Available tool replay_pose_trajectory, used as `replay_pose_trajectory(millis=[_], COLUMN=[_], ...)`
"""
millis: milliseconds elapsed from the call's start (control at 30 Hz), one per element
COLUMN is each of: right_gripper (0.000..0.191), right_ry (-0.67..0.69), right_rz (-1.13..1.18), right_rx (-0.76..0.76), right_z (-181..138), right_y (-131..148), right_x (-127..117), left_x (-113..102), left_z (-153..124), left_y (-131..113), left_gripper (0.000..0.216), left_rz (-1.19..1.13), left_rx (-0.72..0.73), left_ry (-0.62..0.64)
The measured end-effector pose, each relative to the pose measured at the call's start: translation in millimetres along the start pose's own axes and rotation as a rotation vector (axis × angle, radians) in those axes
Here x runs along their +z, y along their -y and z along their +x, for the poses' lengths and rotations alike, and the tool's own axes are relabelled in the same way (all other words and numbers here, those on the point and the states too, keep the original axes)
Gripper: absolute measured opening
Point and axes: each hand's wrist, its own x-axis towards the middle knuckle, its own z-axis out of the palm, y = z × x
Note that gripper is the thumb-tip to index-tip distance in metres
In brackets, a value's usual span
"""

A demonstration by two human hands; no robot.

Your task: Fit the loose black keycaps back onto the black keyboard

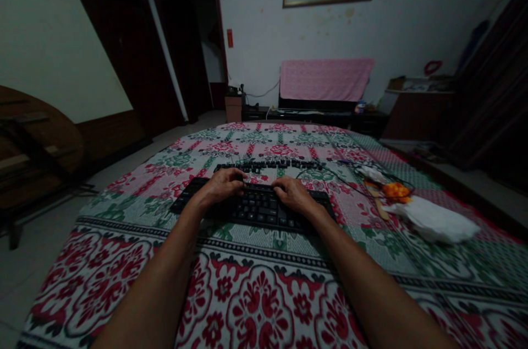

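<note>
A black computer keyboard (pixel 262 211) lies on a patterned cloth (pixel 259 305) in front of me. My left hand (pixel 223 185) rests over its left-middle part, fingers curled at the far edge. Right of the middle, my right hand (pixel 292 194) is on the same far edge with its fingers bent and close together. Both hands appear to grip the keyboard; the undersides of the fingers are hidden. Just beyond it, small loose black keycaps (pixel 284 164) lie in an uneven row. The picture is too dark to show whether a small piece is between the fingers.
On the right of the cloth are a thin black cable (pixel 346 179), an orange bundle (pixel 397 191), a flat wooden stick (pixel 380 207) and a crumpled white bag or paper (pixel 439 221). A folded round table (pixel 37 140) leans at the left. Low furniture stands along the far wall.
</note>
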Motion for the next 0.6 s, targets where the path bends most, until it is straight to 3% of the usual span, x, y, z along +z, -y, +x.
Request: replay_pose_trajectory(millis=[233, 467, 600], right_gripper=[0.026, 0.028, 0.027], right_ry=[-0.014, -0.035, -0.019], right_rz=[-0.013, 0.057, 0.066], right_rx=[-0.002, -0.065, -0.076], right_z=[0.9, 0.4, 0.4], right_y=[-2.0, 7.9, 8.1], right_x=[3.1, 7.7, 12.2], left_x=[5.6, 11.0, 11.2], left_z=[6.2, 17.4, 14.7], left_y=[6.9, 23.1, 18.1], left_gripper=[0.025, 0.022, 0.023], left_rz=[0.094, 0.249, 0.349], left_rx=[0.006, 0.110, 0.059], left_ry=[-0.073, -0.152, -0.190])
